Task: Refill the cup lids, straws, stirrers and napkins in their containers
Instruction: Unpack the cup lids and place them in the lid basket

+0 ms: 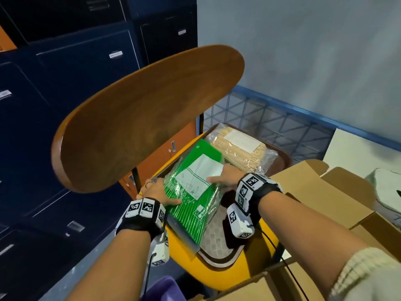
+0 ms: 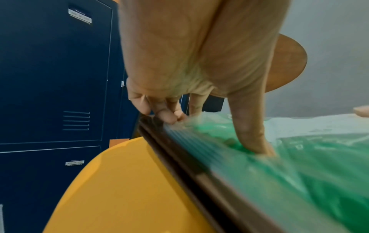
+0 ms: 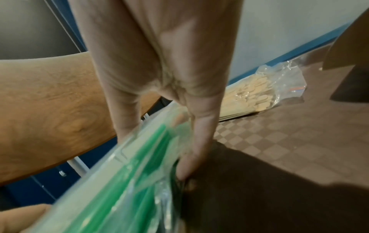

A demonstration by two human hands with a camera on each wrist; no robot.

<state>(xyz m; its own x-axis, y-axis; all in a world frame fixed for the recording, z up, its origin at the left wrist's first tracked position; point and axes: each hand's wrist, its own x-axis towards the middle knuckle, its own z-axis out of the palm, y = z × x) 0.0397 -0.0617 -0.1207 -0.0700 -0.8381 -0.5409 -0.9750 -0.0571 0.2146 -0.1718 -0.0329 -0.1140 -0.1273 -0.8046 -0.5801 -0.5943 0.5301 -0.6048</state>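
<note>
1. A clear bag of green straws [image 1: 191,192] is lying tilted across the left side of a brown tray [image 1: 219,233], which is sitting on a yellow chair seat [image 1: 256,253].
2. The left hand [image 1: 155,190] is gripping the bag's left edge, thumb pressing on top and fingers [image 2: 169,115] curling at the tray rim.
3. The right hand [image 1: 225,178] is clasping the bag's right edge, thumb on top and fingers [image 3: 191,157] wrapping beneath.
4. A bag of wooden stirrers [image 1: 240,148] is resting at the tray's far end, just behind the straws.
5. Open cardboard boxes [image 1: 321,192] are standing to the right.
</note>
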